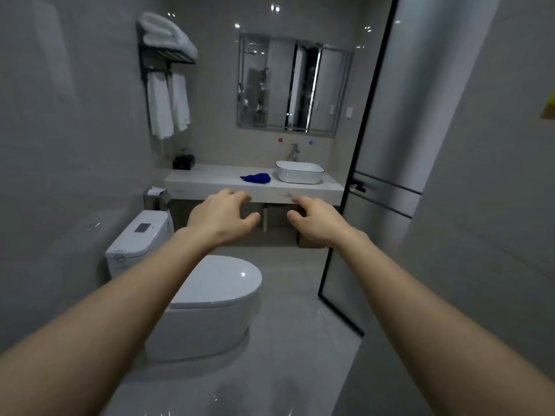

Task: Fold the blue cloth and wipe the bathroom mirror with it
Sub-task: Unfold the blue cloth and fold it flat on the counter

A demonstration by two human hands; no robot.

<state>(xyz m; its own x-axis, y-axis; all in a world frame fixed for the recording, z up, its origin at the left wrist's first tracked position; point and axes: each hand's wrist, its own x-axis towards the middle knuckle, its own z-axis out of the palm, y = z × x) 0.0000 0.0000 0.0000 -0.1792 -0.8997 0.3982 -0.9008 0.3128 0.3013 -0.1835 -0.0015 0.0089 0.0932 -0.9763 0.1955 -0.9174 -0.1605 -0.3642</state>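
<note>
A crumpled blue cloth (pixel 257 178) lies on the white counter (pixel 210 178), just left of the basin. The rectangular mirror (pixel 292 84) hangs on the far wall above the counter. Both my arms stretch forward across the room. My left hand (pixel 220 216) and my right hand (pixel 315 219) hover in the air well short of the counter, fingers loosely curled, holding nothing. Neither hand touches the cloth.
A white toilet (pixel 207 298) stands between me and the counter on the left. A white basin (pixel 299 171) with a tap sits at the counter's right end. A black-framed glass door (pixel 387 163) stands open at right. White towels (pixel 168 106) hang from a wall rack.
</note>
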